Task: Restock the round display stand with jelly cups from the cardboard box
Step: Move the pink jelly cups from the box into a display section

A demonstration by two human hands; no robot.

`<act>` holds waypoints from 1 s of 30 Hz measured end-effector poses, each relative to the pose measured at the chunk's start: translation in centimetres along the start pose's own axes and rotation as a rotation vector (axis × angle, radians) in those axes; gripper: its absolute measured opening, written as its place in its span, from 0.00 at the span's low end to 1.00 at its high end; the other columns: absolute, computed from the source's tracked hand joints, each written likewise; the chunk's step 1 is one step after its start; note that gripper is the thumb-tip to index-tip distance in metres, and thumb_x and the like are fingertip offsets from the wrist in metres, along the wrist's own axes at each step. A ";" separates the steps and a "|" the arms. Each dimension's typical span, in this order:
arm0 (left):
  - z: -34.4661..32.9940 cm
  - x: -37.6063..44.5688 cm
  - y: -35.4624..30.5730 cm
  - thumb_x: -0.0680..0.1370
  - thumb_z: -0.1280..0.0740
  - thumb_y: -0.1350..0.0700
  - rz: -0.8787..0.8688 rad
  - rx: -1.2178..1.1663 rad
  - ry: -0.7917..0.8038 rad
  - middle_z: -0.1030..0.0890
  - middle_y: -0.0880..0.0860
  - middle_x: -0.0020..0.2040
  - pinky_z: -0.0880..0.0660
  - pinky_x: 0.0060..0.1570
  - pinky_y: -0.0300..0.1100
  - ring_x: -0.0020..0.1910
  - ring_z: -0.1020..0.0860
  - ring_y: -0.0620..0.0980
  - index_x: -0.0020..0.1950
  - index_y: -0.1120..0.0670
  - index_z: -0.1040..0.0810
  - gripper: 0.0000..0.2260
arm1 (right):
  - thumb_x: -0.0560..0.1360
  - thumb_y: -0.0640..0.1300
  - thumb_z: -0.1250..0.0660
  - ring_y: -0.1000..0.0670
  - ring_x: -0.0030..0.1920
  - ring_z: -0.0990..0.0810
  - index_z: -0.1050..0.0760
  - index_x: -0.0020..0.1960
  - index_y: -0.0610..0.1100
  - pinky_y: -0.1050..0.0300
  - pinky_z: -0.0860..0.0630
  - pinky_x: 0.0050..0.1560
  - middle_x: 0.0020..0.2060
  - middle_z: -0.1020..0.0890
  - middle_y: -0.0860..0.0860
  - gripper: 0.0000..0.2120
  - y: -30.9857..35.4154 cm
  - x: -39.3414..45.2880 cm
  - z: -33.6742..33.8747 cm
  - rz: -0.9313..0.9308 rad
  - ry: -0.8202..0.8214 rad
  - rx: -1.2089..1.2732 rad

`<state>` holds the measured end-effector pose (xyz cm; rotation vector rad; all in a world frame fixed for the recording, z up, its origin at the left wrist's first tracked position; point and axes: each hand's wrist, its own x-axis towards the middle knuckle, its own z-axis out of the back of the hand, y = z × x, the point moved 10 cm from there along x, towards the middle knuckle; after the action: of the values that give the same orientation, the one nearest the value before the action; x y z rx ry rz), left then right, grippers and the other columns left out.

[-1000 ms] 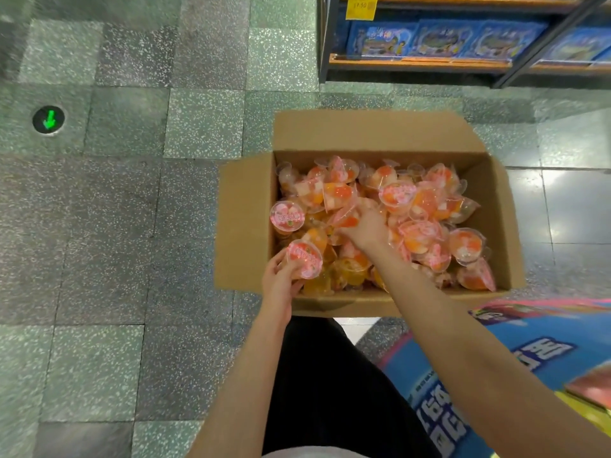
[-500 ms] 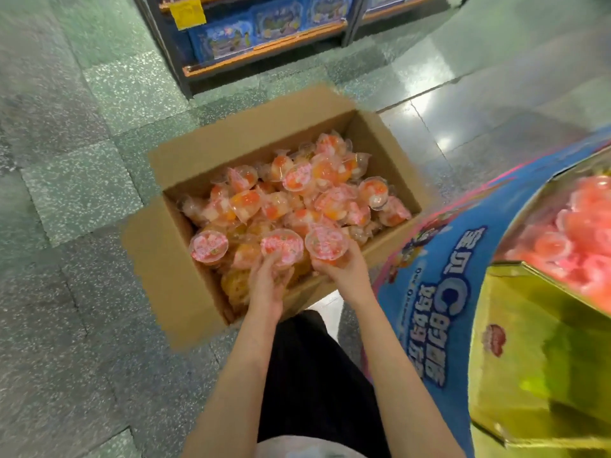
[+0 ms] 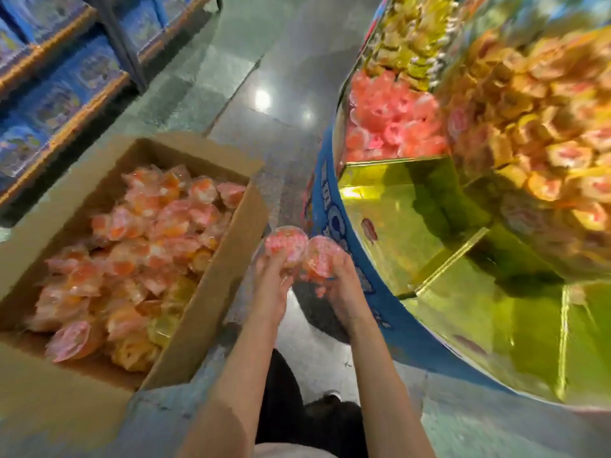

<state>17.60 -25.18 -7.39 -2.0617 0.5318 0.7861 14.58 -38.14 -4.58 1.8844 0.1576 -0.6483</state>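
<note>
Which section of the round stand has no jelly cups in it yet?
The gold section nearest the hands; the sections beyond it hold pink cups and yellow cups.

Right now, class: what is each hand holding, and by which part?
Left hand grips a jelly cup from below; right hand grips another jelly cup likewise, lids up.

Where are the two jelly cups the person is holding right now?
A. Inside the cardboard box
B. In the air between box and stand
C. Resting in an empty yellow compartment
B: left hand and right hand each grip a jelly cup between the cardboard box and the display stand.
</note>
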 end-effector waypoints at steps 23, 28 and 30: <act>-23.2 -21.7 40.7 0.77 0.32 0.58 0.312 0.509 0.359 0.21 0.53 0.55 0.26 0.52 0.42 0.50 0.23 0.50 0.67 0.56 0.27 0.18 | 0.77 0.39 0.34 0.45 0.44 0.17 0.27 0.60 0.30 0.53 0.19 0.49 0.48 0.17 0.38 0.15 -3.0 -28.3 45.5 0.198 -0.812 0.689; -26.9 -22.7 46.6 0.76 0.31 0.57 0.369 0.584 0.421 0.21 0.56 0.59 0.25 0.50 0.41 0.53 0.22 0.50 0.67 0.55 0.27 0.19 | 0.77 0.39 0.32 0.45 0.51 0.17 0.26 0.61 0.30 0.52 0.20 0.52 0.54 0.19 0.35 0.17 -3.5 -30.2 51.1 0.255 -0.902 0.838; -28.3 -22.2 48.6 0.77 0.31 0.57 0.370 0.625 0.435 0.22 0.57 0.62 0.25 0.53 0.42 0.55 0.22 0.51 0.69 0.55 0.28 0.20 | 0.76 0.39 0.32 0.45 0.53 0.17 0.26 0.62 0.31 0.54 0.19 0.51 0.55 0.19 0.36 0.17 -3.4 -30.2 53.6 0.272 -0.935 0.867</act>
<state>-18.55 -73.67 -6.62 -1.5514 1.2534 0.2951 -31.58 -78.88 -6.38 2.0932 -1.1144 -1.4759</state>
